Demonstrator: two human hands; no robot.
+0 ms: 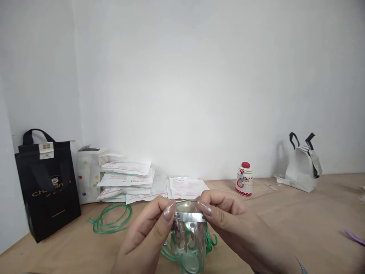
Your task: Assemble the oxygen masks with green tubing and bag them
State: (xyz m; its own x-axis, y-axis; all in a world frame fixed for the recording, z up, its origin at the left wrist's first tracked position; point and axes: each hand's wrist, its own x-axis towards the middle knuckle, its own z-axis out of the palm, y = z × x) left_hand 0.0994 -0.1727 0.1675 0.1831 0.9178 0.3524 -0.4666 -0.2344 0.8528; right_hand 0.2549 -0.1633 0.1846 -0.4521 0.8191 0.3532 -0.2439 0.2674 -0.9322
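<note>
A clear plastic oxygen mask (pixel 189 243) hangs upright between my two hands, low in the middle of the view. Across its upper part runs a shiny metal nose strip (pixel 190 217). My left hand (pixel 151 232) pinches the mask's edge at the strip's left end, thumb facing me. At the right end, my right hand (pixel 228 224) grips the same edge between thumb and fingers. Green strap (pixel 210 243) curls out behind the mask on the right. A coil of green tubing (pixel 111 219) lies on the table to the left.
White printed packets (pixel 125 180) are stacked against the wall, with another packet (pixel 188 187) beside them. A black bag (pixel 51 205) and a dotted bag (pixel 88 175) stand left. A red-topped jar (pixel 244 180), a white bag (pixel 300 171) and a purple object (pixel 354 236) are on the right.
</note>
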